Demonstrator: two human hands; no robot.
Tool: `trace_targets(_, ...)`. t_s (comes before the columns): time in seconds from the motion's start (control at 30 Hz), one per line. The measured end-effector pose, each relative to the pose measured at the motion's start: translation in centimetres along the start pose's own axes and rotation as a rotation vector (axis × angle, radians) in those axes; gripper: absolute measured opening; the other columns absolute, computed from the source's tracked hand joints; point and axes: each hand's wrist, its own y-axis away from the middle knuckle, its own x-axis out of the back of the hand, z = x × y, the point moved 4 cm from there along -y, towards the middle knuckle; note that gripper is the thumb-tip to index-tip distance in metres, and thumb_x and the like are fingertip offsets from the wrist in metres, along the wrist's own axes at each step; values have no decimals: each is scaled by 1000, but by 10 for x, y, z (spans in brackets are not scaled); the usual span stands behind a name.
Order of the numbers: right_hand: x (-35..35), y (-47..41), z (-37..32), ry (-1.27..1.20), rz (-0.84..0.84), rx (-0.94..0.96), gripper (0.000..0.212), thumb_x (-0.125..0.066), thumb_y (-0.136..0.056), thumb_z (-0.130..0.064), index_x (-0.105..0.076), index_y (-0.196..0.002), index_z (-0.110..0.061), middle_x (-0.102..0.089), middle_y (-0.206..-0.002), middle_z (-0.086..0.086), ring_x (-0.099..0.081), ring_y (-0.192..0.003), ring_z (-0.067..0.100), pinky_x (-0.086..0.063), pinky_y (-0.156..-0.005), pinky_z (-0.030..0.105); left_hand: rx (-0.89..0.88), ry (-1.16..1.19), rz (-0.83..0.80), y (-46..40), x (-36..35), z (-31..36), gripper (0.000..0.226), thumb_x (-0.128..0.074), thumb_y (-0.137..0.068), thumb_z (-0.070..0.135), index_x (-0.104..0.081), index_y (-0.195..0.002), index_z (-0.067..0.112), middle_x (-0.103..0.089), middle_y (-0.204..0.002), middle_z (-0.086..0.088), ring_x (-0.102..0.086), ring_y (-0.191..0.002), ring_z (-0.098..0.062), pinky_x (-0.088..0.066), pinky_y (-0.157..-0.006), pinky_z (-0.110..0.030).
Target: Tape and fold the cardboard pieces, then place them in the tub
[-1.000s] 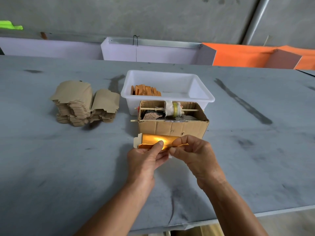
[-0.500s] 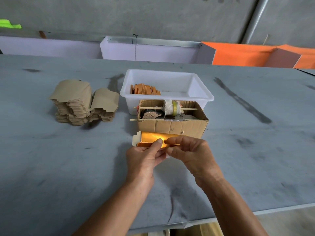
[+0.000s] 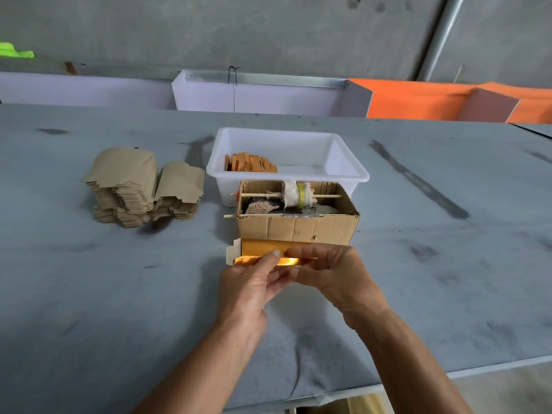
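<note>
Holding a gold-faced cardboard piece [image 3: 263, 249] between them, both hands work just above the desk [image 3: 89, 294]. The left hand [image 3: 249, 286] pinches its lower edge, thumb on top and fingers curled beneath. The right hand [image 3: 331, 273] grips the piece's right part, fingers curled over it from the far side. The piece is partly folded, and its pale tab sticks out past the left hand.

Just beyond the hands, nearly touching the piece, stands an open box [image 3: 298, 231]. Two thin sticks span it. The farther stick carries a wad of white cloth and a roll of yellowish tape [image 3: 301, 194]; dark, rough lumps lie below, too unclear to name.

Behind the box, touching it or nearly so, sits the white tub [image 3: 352, 171]. A row of orange folded pieces [image 3: 251, 163] stands on edge in its left part.

Far to the left of the left hand and farther back, two stacks of flat brown blanks [image 3: 143, 186] lean against each other on the desk.
</note>
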Motion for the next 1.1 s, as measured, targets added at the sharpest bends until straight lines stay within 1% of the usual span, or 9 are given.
trace_targets(0.23, -2, 2, -4, 130, 15, 59, 24, -74, -76, -2, -75, -88, -23, -72, -75, 11, -67, -74, 31, -56, -73, 39, 54, -16, 54, -2, -2, -4, 15, -74, -72, -2, -66, -78, 8, -71, -65, -5, -69, -56, -18, -53, -47, -24)
trace_targets(0.33, -2, 3, -2, 186, 37, 90, 22, -75, -77, -5, -73, -89, -23, -72, -72, 6, -68, -70, 26, -54, -64, 33, 87, -31, 60, -3, -2, -6, 14, -73, -72, -2, -66, -81, 6, -71, -69, -8, -69, -56, -17, -54, -48, -23)
trace_targets(0.47, -5, 6, 1, 295, 79, 161, 29, -76, -77, -7, -68, -102, -20, -68, -71, -5, -58, -56, -1, -42, -54, 10, 137, -20, 70, -4, -2, -7, 17, -72, -73, -3, -65, -88, 2, -71, -73, -11, -68, -54, -15, -54, -48, -23)
trace_targets(0.53, -6, 8, 0, 366, 123, 206, 38, -76, -78, -11, -64, -113, -23, -68, -74, -5, -60, -60, 0, -43, -56, 9, 139, 5, 79, -3, -3, -8, 15, -70, -74, -5, -64, -85, 2, -70, -69, -10, -66, -51, -15, -55, -47, -23)
trace_targets(0.67, -10, 17, -1, 424, 261, 277, 64, -74, -79, -13, -47, -134, -30, -68, -74, -10, -65, -74, 2, -43, -64, 5, 158, 37, 112, -3, -5, -9, 18, -70, -77, -2, -61, -91, 4, -67, -79, -12, -65, -50, -12, -56, -50, -22)
trace_targets(0.73, -14, 21, 0, 400, 331, 290, 71, -75, -80, -15, -40, -140, -30, -66, -73, -14, -65, -79, 2, -40, -66, 4, 164, 56, 123, -3, -7, -9, 20, -71, -76, 0, -61, -93, 6, -66, -79, -10, -64, -49, -11, -54, -48, -20)
trace_targets(0.87, -18, 28, 6, 224, 440, 270, 77, -77, -78, -17, -35, -141, -28, -66, -65, -16, -58, -76, -13, -36, -69, -2, 170, 64, 134, -5, -10, -7, 18, -72, -76, 5, -61, -90, 9, -67, -80, -9, -65, -48, -8, -50, -44, -17)
trace_targets(0.97, -17, 27, 12, -38, 433, 184, 82, -78, -75, -13, -32, -143, -25, -70, -69, -16, -62, -77, -12, -36, -78, 6, 157, 48, 123, -5, -11, -7, 20, -73, -75, 9, -60, -88, 13, -66, -80, -5, -64, -55, -7, -47, -53, -20)
trace_targets(1.1, -14, 23, 17, -182, 397, 154, 85, -79, -73, -8, -32, -143, -22, -72, -70, -11, -67, -76, -4, -41, -94, 27, 154, 25, 108, -3, -9, -7, 37, -75, -73, 11, -59, -106, 14, -66, -97, -6, -62, -77, -14, -41, -62, -25)
